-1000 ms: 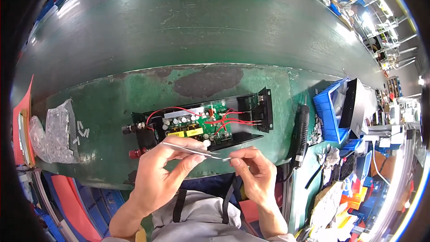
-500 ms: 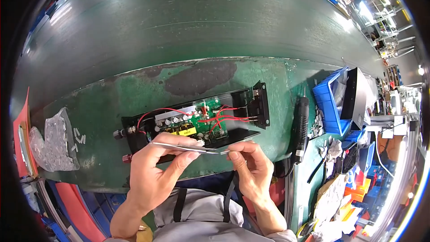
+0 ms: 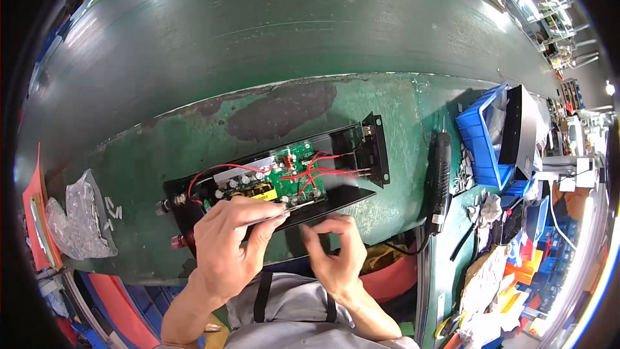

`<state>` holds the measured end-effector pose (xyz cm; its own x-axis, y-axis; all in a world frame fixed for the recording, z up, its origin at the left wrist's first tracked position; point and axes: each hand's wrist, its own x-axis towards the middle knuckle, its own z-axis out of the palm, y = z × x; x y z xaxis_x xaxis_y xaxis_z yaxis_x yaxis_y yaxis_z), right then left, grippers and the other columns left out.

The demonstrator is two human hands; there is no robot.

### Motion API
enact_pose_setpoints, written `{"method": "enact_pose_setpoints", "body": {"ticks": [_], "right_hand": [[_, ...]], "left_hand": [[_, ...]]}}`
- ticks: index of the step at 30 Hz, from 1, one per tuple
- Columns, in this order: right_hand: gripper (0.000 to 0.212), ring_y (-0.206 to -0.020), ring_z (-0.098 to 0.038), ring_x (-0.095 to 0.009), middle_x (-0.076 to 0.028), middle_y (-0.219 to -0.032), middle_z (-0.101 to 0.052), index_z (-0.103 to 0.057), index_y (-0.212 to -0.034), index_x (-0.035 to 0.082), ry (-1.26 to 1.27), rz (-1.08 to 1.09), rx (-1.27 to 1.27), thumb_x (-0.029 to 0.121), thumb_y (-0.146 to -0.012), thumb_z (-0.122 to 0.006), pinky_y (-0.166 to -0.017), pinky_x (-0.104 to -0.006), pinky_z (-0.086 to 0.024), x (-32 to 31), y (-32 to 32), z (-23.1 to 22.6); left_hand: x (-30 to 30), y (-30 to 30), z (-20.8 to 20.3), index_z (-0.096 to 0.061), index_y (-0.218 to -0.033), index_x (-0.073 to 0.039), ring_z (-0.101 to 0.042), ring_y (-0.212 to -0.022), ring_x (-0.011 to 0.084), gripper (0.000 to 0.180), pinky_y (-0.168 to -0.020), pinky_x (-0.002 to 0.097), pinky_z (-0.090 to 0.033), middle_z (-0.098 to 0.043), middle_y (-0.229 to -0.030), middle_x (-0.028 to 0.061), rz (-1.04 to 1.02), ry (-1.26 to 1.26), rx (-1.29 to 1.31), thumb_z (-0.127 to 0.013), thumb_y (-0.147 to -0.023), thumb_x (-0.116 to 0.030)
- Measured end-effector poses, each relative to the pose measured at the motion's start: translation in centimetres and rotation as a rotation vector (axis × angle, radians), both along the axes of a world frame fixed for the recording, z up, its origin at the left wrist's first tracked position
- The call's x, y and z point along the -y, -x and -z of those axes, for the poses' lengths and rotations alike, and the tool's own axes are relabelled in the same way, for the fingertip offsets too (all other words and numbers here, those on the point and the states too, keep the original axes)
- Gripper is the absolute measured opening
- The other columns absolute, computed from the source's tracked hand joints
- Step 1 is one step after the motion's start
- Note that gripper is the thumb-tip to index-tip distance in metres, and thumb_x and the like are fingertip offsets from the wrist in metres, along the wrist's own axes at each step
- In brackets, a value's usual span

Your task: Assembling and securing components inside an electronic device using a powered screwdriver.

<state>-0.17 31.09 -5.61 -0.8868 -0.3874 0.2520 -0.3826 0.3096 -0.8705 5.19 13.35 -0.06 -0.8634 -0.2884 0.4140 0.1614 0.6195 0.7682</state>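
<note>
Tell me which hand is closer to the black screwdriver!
Right. The right hand is left of the black screwdriver, apart from it; the left hand is farther left.

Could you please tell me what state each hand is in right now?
Left hand: closed, holding a thin metal tool.
Right hand: partly curled; whether it holds anything small cannot be told.

"What carries everything?"
"A green bench (image 3: 148, 168), dark-patched toward the far side."
"On it?"
"Mid-bench, an open black case (image 3: 345, 200); at left, a clear plastic bag (image 3: 84, 220) beside small white pieces (image 3: 110, 210); at right, a black screwdriver (image 3: 440, 178) and a blue bin (image 3: 476, 139)."
</note>
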Motion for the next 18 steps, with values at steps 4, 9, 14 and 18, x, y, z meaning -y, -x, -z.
{"method": "enact_pose_setpoints", "body": {"ticks": [4,9,14,18], "right_hand": [[0.029,-0.078,-0.065,-0.026,-0.009,-0.088,-0.064,-0.061,-0.090,0.007,-0.002,0.020,-0.033,-0.008,-0.074,-0.081,-0.072,-0.0340,-0.053,1.1,-0.3,0.9],[0.031,-0.070,-0.065,-0.021,-0.007,-0.082,-0.063,-0.055,-0.079,0.008,0.065,0.125,0.051,-0.008,-0.070,-0.080,-0.066,-0.0302,-0.052,1.9,-0.7,1.2],[0.034,-0.068,-0.064,-0.019,-0.008,-0.082,-0.063,-0.052,-0.078,0.008,0.146,0.122,0.068,-0.009,-0.069,-0.080,-0.063,-0.0293,-0.051,2.1,-0.6,2.1],[0.036,-0.067,-0.062,-0.019,-0.010,-0.083,-0.063,-0.052,-0.080,0.008,0.191,0.098,0.005,-0.010,-0.068,-0.081,-0.061,-0.0287,-0.051,2.4,-0.3,1.8]], "left_hand": [[-0.3,-0.1,0.7,-0.065,-0.104,-0.005,-0.072,-0.081,0.0238,0.021,-0.071,0.0334,-0.054,-0.076,-0.096,0.0071,-0.020,0.149,0.018,-0.077,-0.087,-0.001],[-0.4,0.3,1.0,-0.065,-0.105,-0.007,-0.073,-0.081,0.0205,0.024,-0.071,0.0318,-0.053,-0.075,-0.095,0.0029,-0.001,0.233,0.054,-0.078,-0.086,-0.005],[-0.6,0.8,0.6,-0.063,-0.103,-0.006,-0.073,-0.080,0.0238,0.021,-0.070,0.0351,-0.054,-0.075,-0.094,0.0061,0.022,0.249,0.160,-0.076,-0.087,0.000],[-0.5,0.6,0.6,-0.065,-0.107,-0.006,-0.072,-0.081,0.0200,0.026,-0.068,0.0314,-0.052,-0.074,-0.095,0.0040,0.034,0.303,0.137,-0.079,-0.084,-0.006]]}}
